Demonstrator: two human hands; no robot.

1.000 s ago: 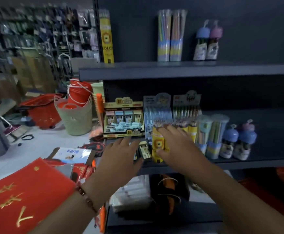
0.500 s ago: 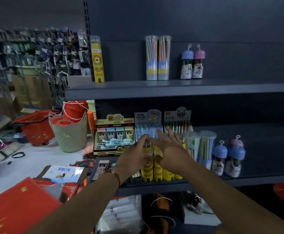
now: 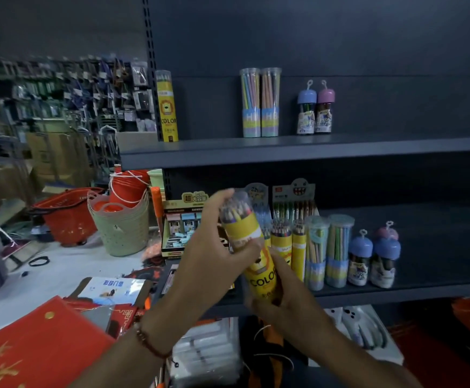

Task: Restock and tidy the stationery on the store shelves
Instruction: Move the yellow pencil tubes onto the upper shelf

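Pencils in a yellow tube (image 3: pixel 257 247) sit in both hands, tipped a little, in front of the middle shelf (image 3: pixel 396 289). The left hand (image 3: pixel 214 256) wraps its fingers round the clear top of the tube. The right hand (image 3: pixel 287 298) grips the bottom, by the word COLOR. Just behind, more yellow tubes (image 3: pixel 289 247) stand on the middle shelf, next to two clear pencil tubs (image 3: pixel 329 250) and two jars with blue caps (image 3: pixel 373 259). On the top shelf (image 3: pixel 284 152) stands one more tall tube (image 3: pixel 167 106), with two pastel tubs (image 3: pixel 260 103) and two small jars (image 3: pixel 315 107) further right. Red baskets (image 3: pixel 68 214) sit on the floor to the left.
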